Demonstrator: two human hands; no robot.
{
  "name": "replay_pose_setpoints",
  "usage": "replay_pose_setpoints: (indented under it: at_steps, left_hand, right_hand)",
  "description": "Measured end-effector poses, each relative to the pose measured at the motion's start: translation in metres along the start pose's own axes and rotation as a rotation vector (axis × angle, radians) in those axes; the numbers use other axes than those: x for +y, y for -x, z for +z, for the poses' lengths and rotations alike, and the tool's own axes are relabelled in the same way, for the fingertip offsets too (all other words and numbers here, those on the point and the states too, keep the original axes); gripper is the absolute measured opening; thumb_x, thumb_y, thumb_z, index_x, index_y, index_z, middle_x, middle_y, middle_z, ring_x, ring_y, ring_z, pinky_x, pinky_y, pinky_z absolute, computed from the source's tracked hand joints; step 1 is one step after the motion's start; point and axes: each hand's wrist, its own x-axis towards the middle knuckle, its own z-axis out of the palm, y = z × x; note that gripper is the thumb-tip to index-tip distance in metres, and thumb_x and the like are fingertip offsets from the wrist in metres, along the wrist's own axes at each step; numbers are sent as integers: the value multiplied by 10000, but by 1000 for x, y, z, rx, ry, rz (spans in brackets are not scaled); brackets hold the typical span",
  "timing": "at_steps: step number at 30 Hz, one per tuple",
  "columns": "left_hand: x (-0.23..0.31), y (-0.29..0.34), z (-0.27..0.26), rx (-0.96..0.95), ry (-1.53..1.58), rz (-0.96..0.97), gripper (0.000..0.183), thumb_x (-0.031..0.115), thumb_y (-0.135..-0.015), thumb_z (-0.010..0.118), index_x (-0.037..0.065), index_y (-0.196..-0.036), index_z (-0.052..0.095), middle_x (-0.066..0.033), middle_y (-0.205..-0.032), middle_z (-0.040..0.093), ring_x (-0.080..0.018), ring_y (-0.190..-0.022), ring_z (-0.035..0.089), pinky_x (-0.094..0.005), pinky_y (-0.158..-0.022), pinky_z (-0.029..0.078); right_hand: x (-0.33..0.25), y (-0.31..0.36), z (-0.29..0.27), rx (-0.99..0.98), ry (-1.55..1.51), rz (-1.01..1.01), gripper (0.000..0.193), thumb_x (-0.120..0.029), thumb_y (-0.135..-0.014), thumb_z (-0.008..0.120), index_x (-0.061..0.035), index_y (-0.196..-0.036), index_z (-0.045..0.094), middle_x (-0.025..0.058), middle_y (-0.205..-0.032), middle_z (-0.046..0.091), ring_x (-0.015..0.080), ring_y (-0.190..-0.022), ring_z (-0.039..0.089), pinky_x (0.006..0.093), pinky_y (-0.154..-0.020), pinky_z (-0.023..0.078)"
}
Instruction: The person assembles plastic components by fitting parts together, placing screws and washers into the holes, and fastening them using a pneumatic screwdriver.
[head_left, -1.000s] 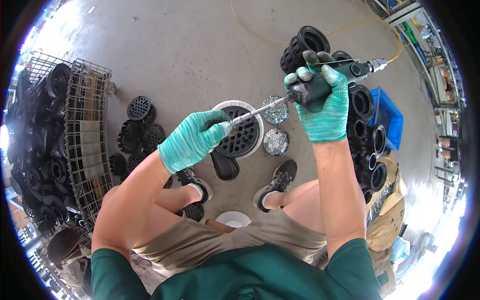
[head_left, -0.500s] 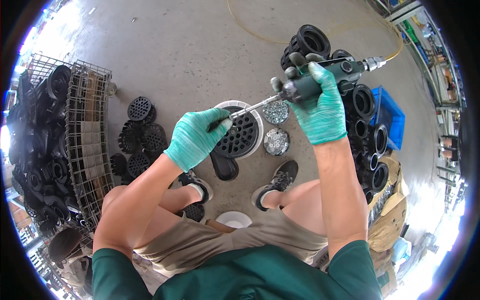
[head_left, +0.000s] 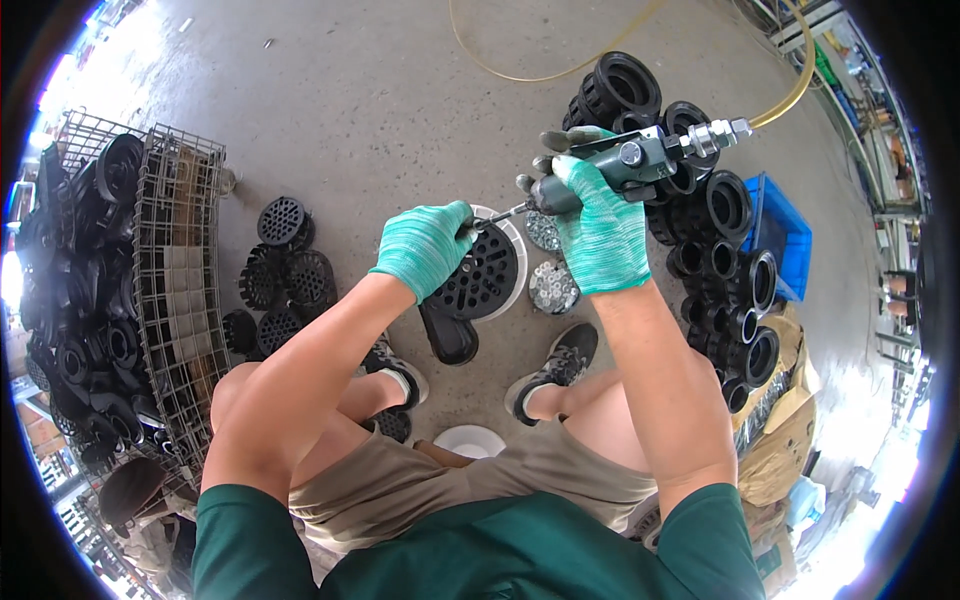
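My right hand (head_left: 602,220), in a green glove with dark fingertips, grips a dark green air screwdriver (head_left: 628,165) with its bit pointing down and left. The bit's tip meets the upper part of a black disc with holes (head_left: 480,280). My left hand (head_left: 425,245), gloved alike, is closed with its fingertips at the bit's tip; what they pinch there is hidden. The disc rests on a round white stand (head_left: 521,262), and a black tongue-shaped part (head_left: 450,338) juts out toward me. Beside the stand are a dish of small metal pieces (head_left: 542,232) and a dish of nuts (head_left: 554,288).
Black perforated discs (head_left: 283,222) lie on the floor at left, beside a wire cage (head_left: 180,290) full of black parts. Black ring-shaped fittings (head_left: 728,203) are piled at right, near a blue bin (head_left: 795,240). A yellow air hose (head_left: 795,95) trails from the tool.
The screwdriver and my right hand have moved left and slightly down, bringing the bit onto the disc. My left hand has shifted right and up a little along with the tip.
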Motion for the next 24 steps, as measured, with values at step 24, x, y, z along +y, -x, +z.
replay_pose_setpoints:
  at_steps: [24]
  left_hand:
    - [-8,20,-11,-135,20,-63,584,413,-864,719,138,-1345,535,-164,-897,733,-370,-842,713,-468,-744,563]
  right_hand:
    - [9,-5,20,-90,240,-135,292,43,-866,642,-21,-1147,591,113,-1048,665,193,-808,686,318,-736,586]
